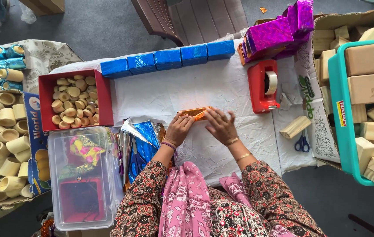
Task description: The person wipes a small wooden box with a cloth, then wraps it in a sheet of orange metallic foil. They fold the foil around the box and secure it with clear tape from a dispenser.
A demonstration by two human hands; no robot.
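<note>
Hands (202, 127) press shiny orange foil around rectangular block (195, 113) on cloth.

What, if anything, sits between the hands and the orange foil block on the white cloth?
Nothing visible does. The left hand and right hand both already rest on the orange foil block. The tape dispenser stands off to its right, and the blue blocks line the far edge, apart from it.
</note>
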